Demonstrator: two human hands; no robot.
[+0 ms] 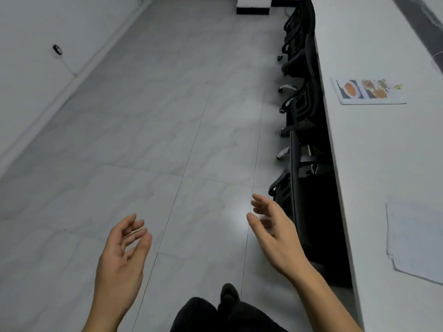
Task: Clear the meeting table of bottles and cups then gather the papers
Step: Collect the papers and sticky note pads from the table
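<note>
Right of left hand [122, 252] and right hand [275, 233], fingers [261, 202] loosely apart and empty: black chairs [299, 109], then meeting table [374, 152] bearing papers [412, 238].

View: one wide-angle camera worn on the person's head, high above the floor [155, 128].
Facing: forward and steeply down; beyond the fingers the floor fills most of the frame.
Nearness: the left hand [119, 257] and right hand [278, 240] sit close and low in frame, with the forearms leaving at the bottom edge.
Left of the fingers: the wall [36, 44] slants away.
Right of the fingers: a row of chairs [299, 111], then the counter [374, 144], cut off by the right edge.
Below the fingers: dark legs [203, 315] and a shoe [230, 293].
</note>
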